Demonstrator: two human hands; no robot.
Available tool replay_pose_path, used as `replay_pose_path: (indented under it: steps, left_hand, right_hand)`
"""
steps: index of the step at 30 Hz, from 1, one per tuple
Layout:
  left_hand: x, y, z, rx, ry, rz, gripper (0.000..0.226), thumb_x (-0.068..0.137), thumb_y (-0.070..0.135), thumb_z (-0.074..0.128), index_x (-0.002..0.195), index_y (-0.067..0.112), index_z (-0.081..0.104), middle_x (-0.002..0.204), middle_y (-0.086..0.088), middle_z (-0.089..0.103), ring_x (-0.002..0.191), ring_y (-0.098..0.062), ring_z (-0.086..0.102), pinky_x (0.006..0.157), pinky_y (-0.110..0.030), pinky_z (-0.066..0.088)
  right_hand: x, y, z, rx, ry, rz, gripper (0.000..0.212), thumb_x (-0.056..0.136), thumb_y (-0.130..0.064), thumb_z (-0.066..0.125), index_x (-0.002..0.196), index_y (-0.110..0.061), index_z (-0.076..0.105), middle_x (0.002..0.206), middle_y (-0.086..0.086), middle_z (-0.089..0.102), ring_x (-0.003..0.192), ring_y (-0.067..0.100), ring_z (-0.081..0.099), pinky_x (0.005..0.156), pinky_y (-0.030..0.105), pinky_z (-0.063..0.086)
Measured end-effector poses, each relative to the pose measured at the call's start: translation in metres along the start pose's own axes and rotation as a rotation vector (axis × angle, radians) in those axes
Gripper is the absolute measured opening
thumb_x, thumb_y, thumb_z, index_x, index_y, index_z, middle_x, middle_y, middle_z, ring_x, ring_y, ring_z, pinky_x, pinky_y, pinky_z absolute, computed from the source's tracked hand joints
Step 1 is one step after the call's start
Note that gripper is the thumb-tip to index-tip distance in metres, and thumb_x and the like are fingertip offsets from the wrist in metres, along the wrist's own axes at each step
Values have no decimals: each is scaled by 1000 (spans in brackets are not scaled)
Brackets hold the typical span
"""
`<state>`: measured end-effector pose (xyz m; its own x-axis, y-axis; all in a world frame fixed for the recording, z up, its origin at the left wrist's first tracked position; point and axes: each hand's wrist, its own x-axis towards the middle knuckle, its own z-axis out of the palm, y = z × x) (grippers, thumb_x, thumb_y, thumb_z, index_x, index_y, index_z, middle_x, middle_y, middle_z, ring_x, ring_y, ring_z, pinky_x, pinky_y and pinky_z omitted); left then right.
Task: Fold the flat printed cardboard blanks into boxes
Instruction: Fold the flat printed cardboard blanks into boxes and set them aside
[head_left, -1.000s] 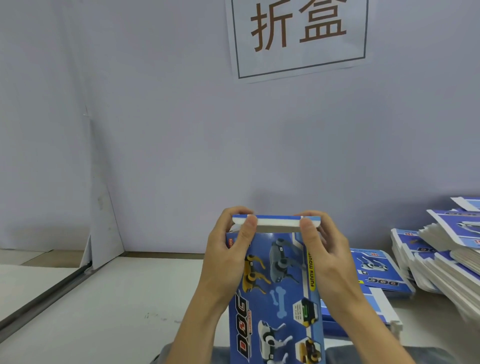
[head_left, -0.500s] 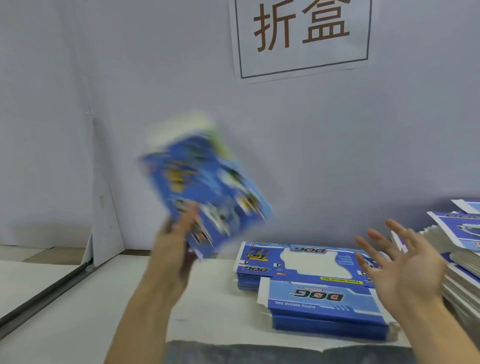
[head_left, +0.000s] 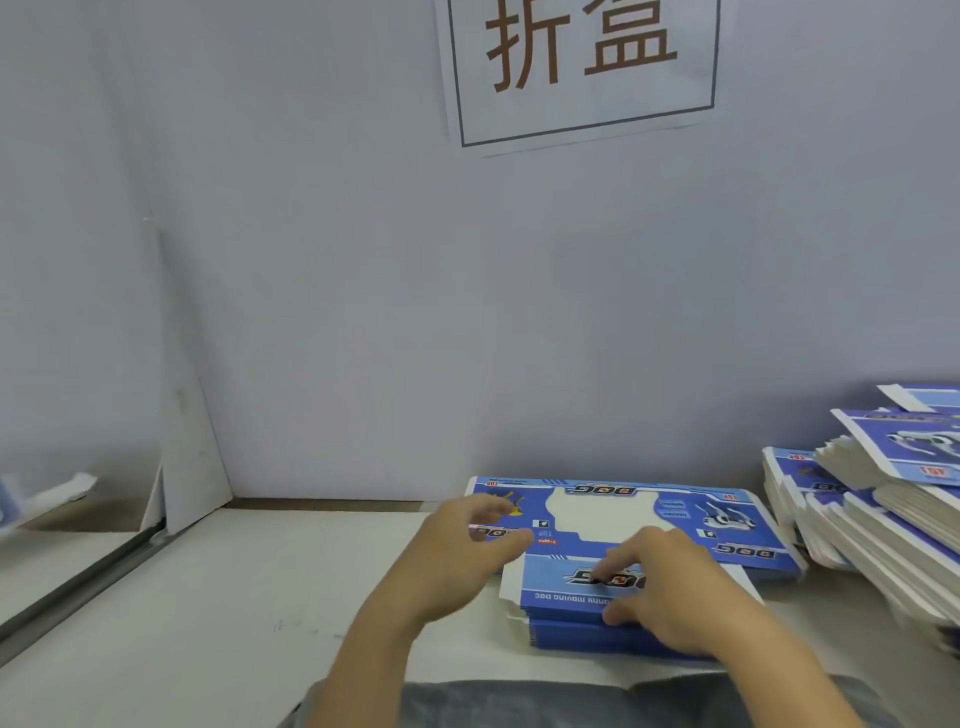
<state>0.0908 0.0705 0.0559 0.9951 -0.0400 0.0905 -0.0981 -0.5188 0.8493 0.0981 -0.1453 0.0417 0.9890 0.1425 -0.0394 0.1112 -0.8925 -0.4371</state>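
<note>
Head view looks down on both hands reaching over a stack of flat blanks printed blue with "DOG" lettering, lying on the white table. Right hand rests on the top blank nearest the person, fingers bent down onto its printed face and thumb at its near edge; whether it pinches the sheet cannot be told. Left hand hovers just left of that stack with fingers loosely spread, holding nothing. Well to the right of the right hand sits a taller, slanting pile of more blanks. Far to the left of the left hand, a blurred blue-and-white box shows at the frame edge. Above the hands, a paper sign hangs on the grey wall.
</note>
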Motion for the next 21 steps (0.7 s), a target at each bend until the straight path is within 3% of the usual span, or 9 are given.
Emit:
replay_pose_path:
  steps: [2, 5, 10, 14, 18, 21]
  left_hand:
    - [0, -1, -1, 36, 4, 14, 30, 91, 45, 69, 119, 38, 60, 122, 17, 60, 103, 5, 59, 61, -5, 44]
    - [0, -2, -5, 10, 49, 27, 22, 96, 39, 64, 117, 34, 61, 119, 13, 64, 101, -2, 62, 56, -5, 45]
    - [1, -2, -11, -65, 136, 35, 12, 100, 38, 58, 109, 34, 64, 110, 8, 70, 98, -8, 69, 75, -26, 57]
    - [1, -2, -15, -145, 204, 54, 10, 101, 34, 55, 101, 33, 65, 96, 12, 75, 80, 0, 72, 78, -33, 58]
    - [2, -2, -17, -185, 200, 50, 11, 102, 34, 54, 103, 30, 65, 86, 18, 75, 78, -2, 72, 72, -28, 56]
    - [3, -2, -16, -187, 181, 55, 11, 101, 35, 55, 104, 30, 64, 84, 20, 74, 77, -1, 72, 73, -28, 55]
  right_hand:
    - [1, 0, 0, -29, 38, -4, 38, 84, -41, 77, 121, -43, 68, 137, -8, 55, 121, 17, 52, 100, 32, 46]
    - [1, 0, 1, -85, 55, -23, 34, 85, -42, 75, 119, -43, 69, 129, -9, 60, 112, 15, 54, 94, 30, 49]
    - [-1, 1, -3, -81, 145, -88, 21, 91, -35, 69, 111, -38, 75, 115, -14, 70, 102, 10, 58, 90, 28, 52]
    - [0, 2, -7, -36, 228, -104, 14, 93, -32, 68, 100, -38, 78, 108, -18, 72, 99, 9, 61, 89, 31, 53]
    - [1, 5, -10, 13, 214, -99, 10, 89, -31, 72, 89, -38, 79, 100, -21, 71, 91, 5, 60, 81, 27, 52]
    - [3, 7, -10, 94, 201, -95, 15, 91, -22, 71, 84, -31, 81, 89, -16, 73, 74, 6, 70, 75, 28, 58]
